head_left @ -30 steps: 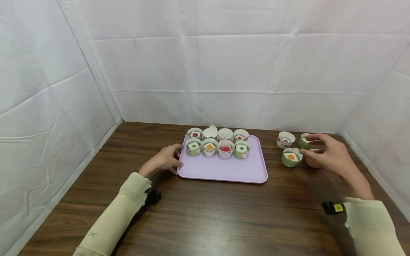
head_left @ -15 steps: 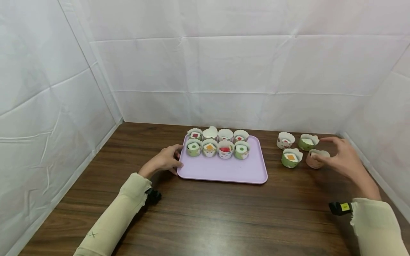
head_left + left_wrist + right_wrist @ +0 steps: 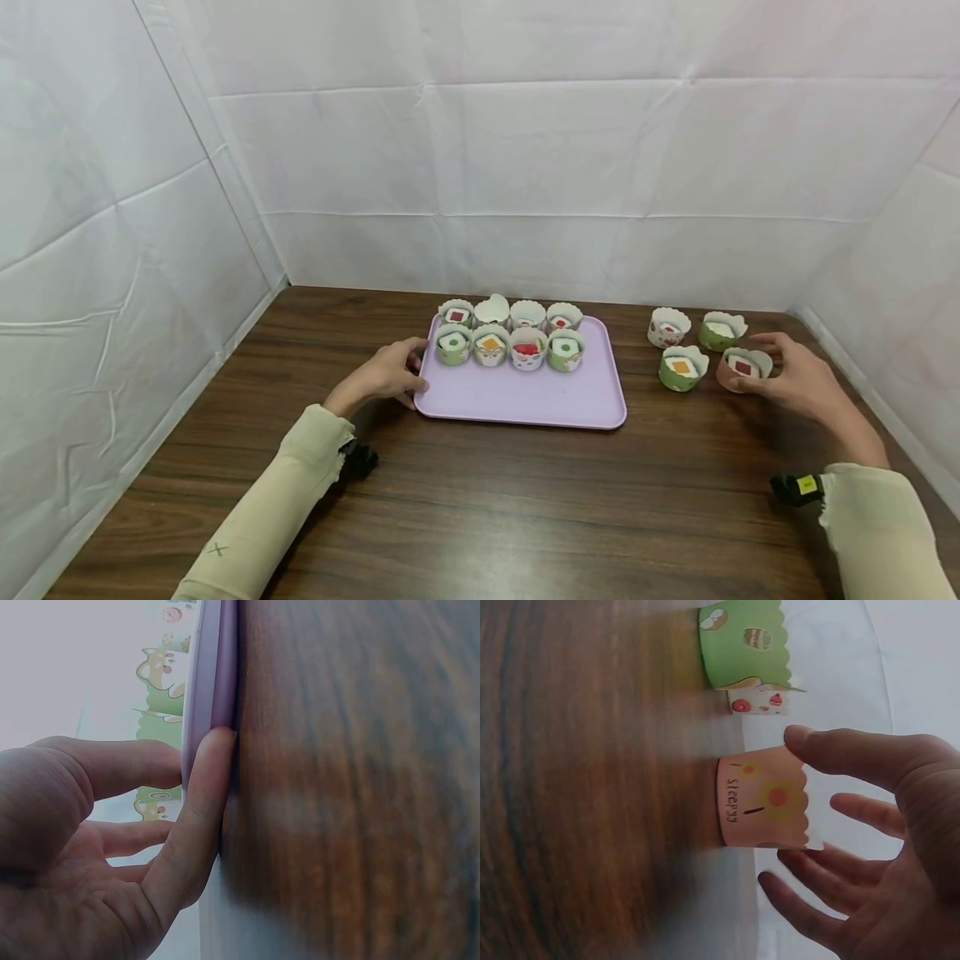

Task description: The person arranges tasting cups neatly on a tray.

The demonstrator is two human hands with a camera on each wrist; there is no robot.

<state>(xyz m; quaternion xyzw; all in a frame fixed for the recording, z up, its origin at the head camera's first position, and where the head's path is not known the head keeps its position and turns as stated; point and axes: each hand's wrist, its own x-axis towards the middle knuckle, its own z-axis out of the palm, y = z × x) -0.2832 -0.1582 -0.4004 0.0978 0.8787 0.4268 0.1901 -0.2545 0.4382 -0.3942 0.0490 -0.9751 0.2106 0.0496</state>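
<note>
A purple tray [image 3: 517, 404] lies mid-table, bearing two rows of paper baking cups with decorated fillings. My left hand [image 3: 382, 371] grips its left edge; in the left wrist view one digit touches the purple rim [image 3: 201, 697] and another lies low against its side. At the right, my right hand [image 3: 806, 379] is around a pink paper cup [image 3: 738, 375] holding a white piece with a dark red square. The right wrist view has the thumb at the rim of this pink cup [image 3: 761, 802], with fingers loosely spread on the opposite side. Firm contact cannot be made out.
Beside the pink cup stand a green cup [image 3: 678, 379] with an orange square, another green cup [image 3: 720, 336] and a white patterned cup [image 3: 666, 336]. White cloth [image 3: 540, 167] walls the back and sides of the wooden table [image 3: 487, 500].
My right hand first drew right, away from over the cups, then came in closer around the pink cup, whose dark red square now shows. The left hand and tray stayed put.
</note>
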